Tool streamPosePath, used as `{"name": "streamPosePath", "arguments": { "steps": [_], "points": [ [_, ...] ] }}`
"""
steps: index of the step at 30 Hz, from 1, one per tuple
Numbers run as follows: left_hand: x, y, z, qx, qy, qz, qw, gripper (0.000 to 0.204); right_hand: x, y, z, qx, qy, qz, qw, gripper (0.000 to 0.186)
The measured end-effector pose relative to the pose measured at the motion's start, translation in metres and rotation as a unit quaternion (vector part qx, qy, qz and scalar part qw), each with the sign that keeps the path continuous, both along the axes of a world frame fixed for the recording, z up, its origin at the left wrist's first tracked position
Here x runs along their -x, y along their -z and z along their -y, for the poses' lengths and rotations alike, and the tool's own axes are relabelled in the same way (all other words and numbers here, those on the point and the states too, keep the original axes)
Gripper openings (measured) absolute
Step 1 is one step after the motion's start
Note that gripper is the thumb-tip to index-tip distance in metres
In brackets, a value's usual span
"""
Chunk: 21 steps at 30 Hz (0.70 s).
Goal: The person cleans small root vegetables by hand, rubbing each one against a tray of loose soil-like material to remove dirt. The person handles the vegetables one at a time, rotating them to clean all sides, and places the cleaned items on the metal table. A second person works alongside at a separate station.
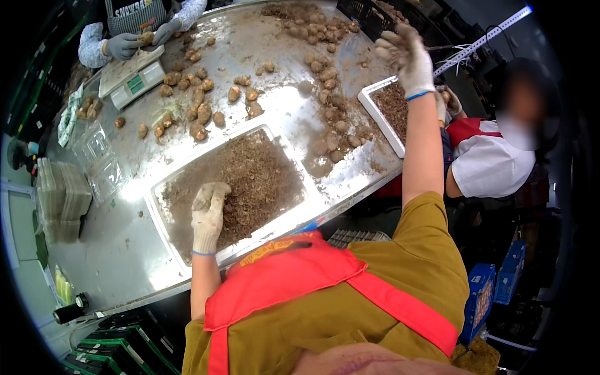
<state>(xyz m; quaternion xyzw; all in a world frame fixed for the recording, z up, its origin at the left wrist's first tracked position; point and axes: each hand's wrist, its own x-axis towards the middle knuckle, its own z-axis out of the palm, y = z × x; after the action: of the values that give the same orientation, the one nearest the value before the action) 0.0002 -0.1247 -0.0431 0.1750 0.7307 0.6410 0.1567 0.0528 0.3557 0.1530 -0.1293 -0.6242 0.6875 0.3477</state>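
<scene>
Left hand (209,215), fingers bunched, over brown shreds (265,178) in white tray (209,154); can't tell if gripping. Right hand (411,65) raised, fingers apart. Hasty sweep could spill shreds over rim onto surface (122,256).

The top edge cuts off the head of an apron-wearing person (136,15) at upper left, blur covers another person's (490,159) face at right, and curled fingers hide the left hand's (209,211) palm.
</scene>
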Motion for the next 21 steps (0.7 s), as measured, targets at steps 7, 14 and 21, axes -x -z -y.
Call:
{"name": "streamPosePath", "arguments": {
  "steps": [7,14,21],
  "points": [
    [-0.002,0.008,-0.005,0.007,0.052,0.036,0.998,0.019,-0.03,0.198,0.068,-0.187,-0.009,0.46,0.868,0.038],
    [-0.006,0.005,-0.013,0.041,0.042,0.163,0.985,0.019,-0.076,0.273,0.067,-0.187,0.039,0.358,0.914,0.024],
    [-0.002,-0.013,-0.033,0.104,0.043,0.151,0.982,0.022,-0.012,0.265,-0.06,-0.379,0.164,0.449,0.793,0.032]
  ]
}}
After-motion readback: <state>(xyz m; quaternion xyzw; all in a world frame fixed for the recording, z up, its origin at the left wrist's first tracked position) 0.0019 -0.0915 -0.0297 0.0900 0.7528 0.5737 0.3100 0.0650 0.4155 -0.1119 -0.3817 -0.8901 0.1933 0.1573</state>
